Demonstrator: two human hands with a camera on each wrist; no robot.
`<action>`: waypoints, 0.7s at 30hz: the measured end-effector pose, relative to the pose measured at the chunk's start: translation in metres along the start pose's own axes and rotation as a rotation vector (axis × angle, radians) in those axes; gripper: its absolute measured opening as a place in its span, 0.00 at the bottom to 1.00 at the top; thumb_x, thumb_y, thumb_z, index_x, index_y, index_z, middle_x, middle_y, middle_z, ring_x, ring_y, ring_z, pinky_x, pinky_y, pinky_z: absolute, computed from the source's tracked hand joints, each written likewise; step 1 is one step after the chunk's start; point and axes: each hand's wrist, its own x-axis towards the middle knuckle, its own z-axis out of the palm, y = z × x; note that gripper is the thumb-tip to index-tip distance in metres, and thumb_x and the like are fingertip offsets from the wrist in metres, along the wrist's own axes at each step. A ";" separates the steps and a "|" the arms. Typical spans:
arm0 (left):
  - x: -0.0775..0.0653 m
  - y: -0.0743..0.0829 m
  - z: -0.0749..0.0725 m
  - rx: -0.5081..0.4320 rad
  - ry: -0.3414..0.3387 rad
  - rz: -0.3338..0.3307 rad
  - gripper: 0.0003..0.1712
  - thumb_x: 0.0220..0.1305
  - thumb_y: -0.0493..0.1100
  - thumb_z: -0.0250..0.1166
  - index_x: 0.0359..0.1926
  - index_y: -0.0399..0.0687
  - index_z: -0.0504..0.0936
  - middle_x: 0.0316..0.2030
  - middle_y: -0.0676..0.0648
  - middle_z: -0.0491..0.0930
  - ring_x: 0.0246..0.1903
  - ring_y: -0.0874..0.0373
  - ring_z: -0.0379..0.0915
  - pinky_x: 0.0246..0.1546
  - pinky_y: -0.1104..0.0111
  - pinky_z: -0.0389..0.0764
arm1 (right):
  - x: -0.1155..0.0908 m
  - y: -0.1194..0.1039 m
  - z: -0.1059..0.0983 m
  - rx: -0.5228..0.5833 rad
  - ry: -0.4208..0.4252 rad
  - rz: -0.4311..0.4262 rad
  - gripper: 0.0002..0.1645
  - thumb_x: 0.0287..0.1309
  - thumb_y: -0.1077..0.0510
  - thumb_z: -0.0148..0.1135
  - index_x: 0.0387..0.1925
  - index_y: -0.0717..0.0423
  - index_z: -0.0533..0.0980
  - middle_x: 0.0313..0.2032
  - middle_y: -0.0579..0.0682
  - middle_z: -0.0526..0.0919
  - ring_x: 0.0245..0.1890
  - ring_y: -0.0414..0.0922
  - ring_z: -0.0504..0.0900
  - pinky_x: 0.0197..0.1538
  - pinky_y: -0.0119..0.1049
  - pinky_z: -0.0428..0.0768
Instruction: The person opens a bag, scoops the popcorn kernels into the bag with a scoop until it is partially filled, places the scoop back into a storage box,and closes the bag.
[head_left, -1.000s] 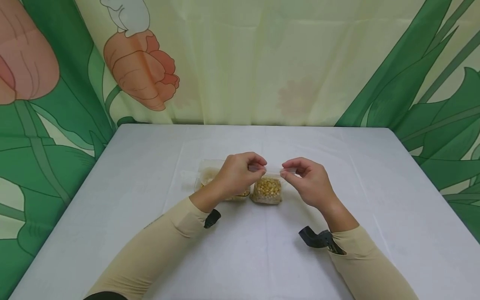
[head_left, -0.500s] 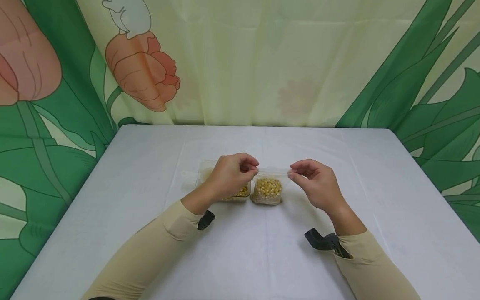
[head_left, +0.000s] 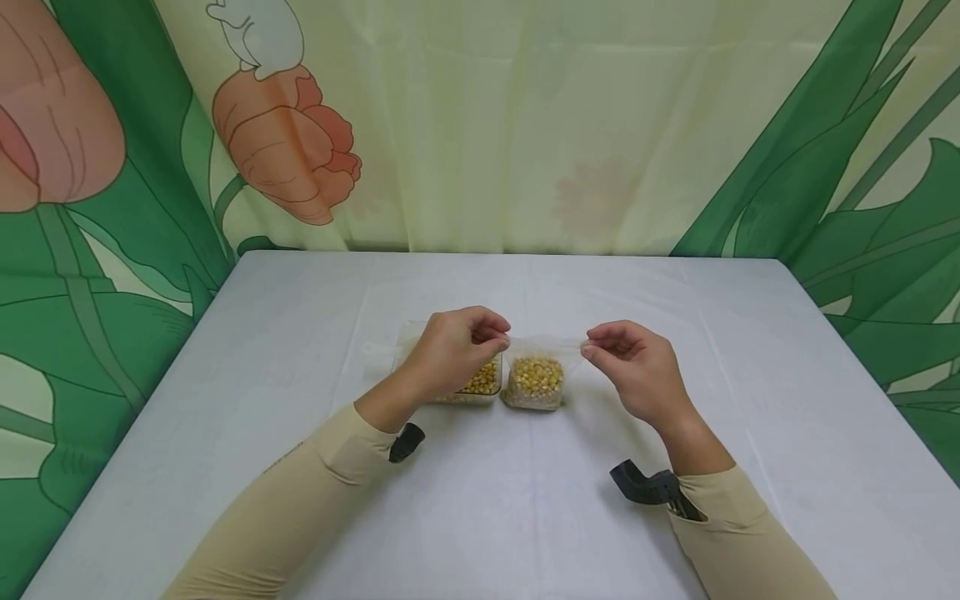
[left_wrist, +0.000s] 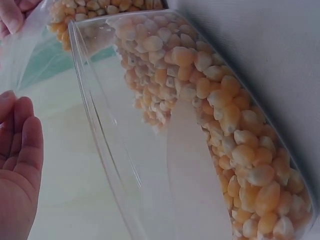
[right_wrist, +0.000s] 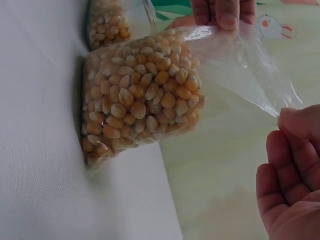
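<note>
A clear plastic bag (head_left: 537,377), its lower part full of yellow corn kernels, stands upright on the table. My left hand (head_left: 460,350) pinches the left corner of the bag's top between thumb and fingers. Opposite it, my right hand (head_left: 633,367) pinches the right corner, so the top is drawn out wide between them. In the right wrist view the film runs taut from the kernels up to the right thumb (right_wrist: 300,122). Left of the bag is a clear container (left_wrist: 100,125) of corn kernels, partly hidden by the left hand in the head view.
A white cloth covers the table (head_left: 480,517). Behind it hangs a curtain (head_left: 480,125) printed with plants and a rabbit. Black wrist mounts (head_left: 645,483) stick out below both forearms.
Both hands have moved apart, the left one leftward and the right one rightward, stretching the bag's top. More kernels in the container now show beside the left hand.
</note>
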 end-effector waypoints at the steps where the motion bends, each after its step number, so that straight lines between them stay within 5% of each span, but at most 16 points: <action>1: 0.000 0.001 0.000 0.001 0.001 0.000 0.06 0.65 0.36 0.69 0.43 0.41 0.85 0.34 0.50 0.86 0.36 0.61 0.82 0.38 0.71 0.82 | 0.000 0.000 0.000 0.001 0.000 0.000 0.10 0.58 0.73 0.67 0.43 0.72 0.80 0.35 0.59 0.84 0.35 0.34 0.82 0.41 0.24 0.81; 6: 0.001 0.002 0.001 -0.007 -0.007 0.007 0.08 0.66 0.35 0.68 0.45 0.40 0.85 0.36 0.50 0.86 0.37 0.60 0.82 0.39 0.71 0.83 | 0.000 0.000 -0.004 0.000 -0.003 -0.003 0.11 0.58 0.73 0.67 0.44 0.72 0.79 0.35 0.50 0.85 0.35 0.34 0.82 0.41 0.23 0.81; 21: 0.002 -0.002 -0.004 -0.013 -0.011 0.031 0.16 0.67 0.40 0.67 0.54 0.41 0.82 0.45 0.48 0.86 0.44 0.56 0.83 0.47 0.67 0.82 | 0.006 -0.001 -0.011 -0.022 -0.056 -0.043 0.15 0.62 0.70 0.66 0.50 0.71 0.78 0.42 0.52 0.86 0.43 0.33 0.83 0.47 0.25 0.81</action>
